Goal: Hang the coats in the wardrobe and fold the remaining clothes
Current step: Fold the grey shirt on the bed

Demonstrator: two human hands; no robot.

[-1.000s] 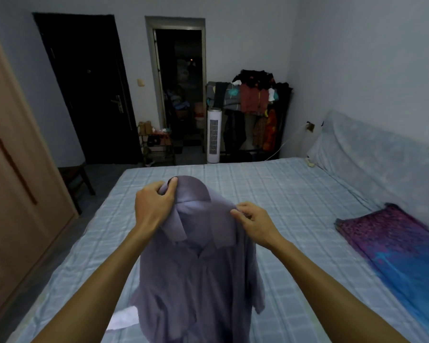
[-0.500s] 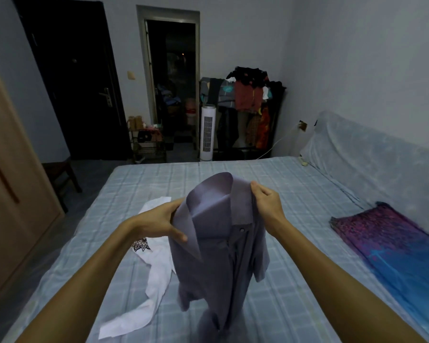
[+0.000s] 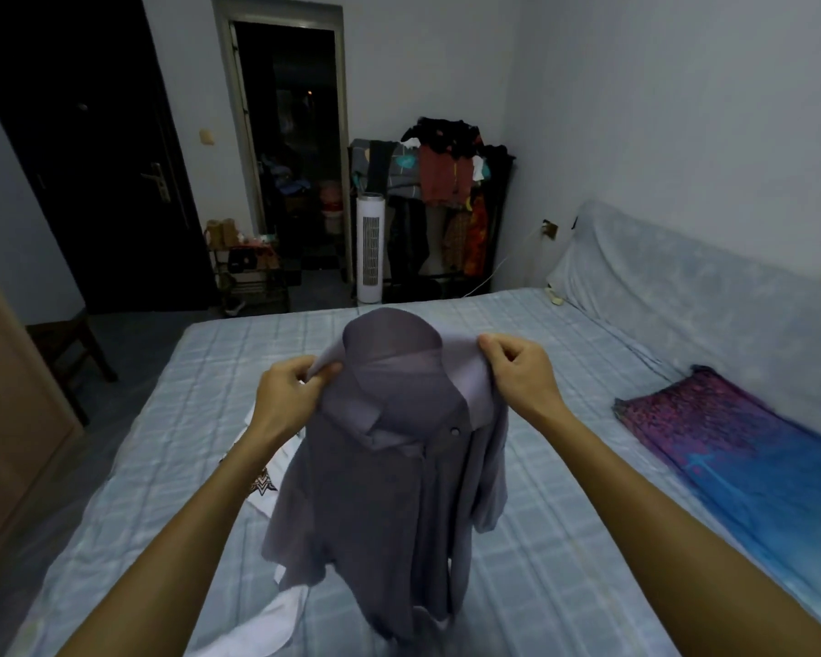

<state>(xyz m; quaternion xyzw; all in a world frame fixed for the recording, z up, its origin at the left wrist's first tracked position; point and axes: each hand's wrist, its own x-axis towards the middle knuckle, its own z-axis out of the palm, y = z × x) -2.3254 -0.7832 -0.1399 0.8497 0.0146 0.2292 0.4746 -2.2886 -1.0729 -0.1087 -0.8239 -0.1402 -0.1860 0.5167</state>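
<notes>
Head view, the only one supplied: we find a grey-lilac collared shirt [image 3: 389, 490] held up in the air over the bed [image 3: 588, 538], front towards us. Its long axis runs vertical, collar uppermost, and the hem hangs down close to the checked sheet. The left hand [image 3: 288, 393] pinches the fabric at the shirt's left shoulder, fingers curled and clamped on the cloth. The right hand [image 3: 522, 372] grips the opposite shoulder in the same way, fingers closed on the fabric. The shirt hangs directly below and between the two hands, and neither hand is noticeably nearer to it. In our judgement the coming move is to lay it flat for folding, and that depends on the bed surface beneath. A white garment [image 3: 276, 618] lies on the sheet under and to the left of the shirt, partly hidden by it, and would be caught underneath. A folded purple-and-blue cloth [image 3: 731, 448] lies well apart to the right. A wooden panel [image 3: 6, 419], probably the wardrobe, stands at the left edge. A loaded clothes rack [image 3: 446, 201] and a white tower fan [image 3: 369, 248] stand beyond the bed's far end.
</notes>
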